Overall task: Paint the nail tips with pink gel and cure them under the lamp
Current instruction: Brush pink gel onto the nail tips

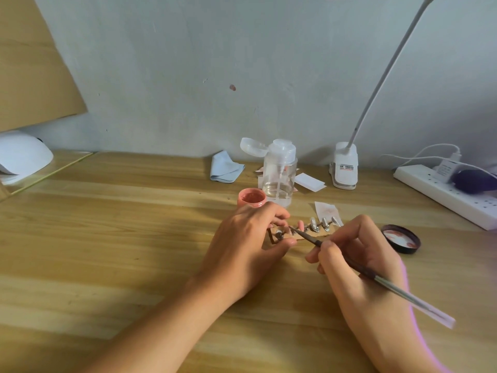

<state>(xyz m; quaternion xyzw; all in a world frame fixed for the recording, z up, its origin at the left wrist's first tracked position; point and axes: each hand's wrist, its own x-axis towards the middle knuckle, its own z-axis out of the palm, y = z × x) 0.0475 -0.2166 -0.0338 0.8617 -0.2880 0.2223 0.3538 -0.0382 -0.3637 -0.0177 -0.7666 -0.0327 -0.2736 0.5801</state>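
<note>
Brush work under way, head view. My read of the left hand point(242, 238): thumb and fingers pinch the left end of a brown strip point(322, 232) lying on the bench point(121, 238), holding it down. The nail tips point(326, 223) stand in a row along that strip, silvery-grey, running off to the right of the left hand's fingers; some at the left end are hidden behind those fingers.

Right hand point(357, 254) is closed around a brush point(387, 284) in a pen grip, fingers curled on the dark part of the handle, pale end sticking out near right. The bristle end points far-left and sits at a tip just beside the left fingers; I cannot tell whether it touches.

Pink gel jar point(252, 198) is open, just beyond the left knuckles. Its dark lid point(401, 238) lies upturned to the right of the right hand.

Further back: clear pump bottle point(279, 176) with cap flipped open, folded blue cloth point(226, 166), white wipes point(309, 181), clip base of a desk lamp point(344, 168). White curing lamp point(22, 154) at far left. Power strip point(446, 196) at far right.
</note>
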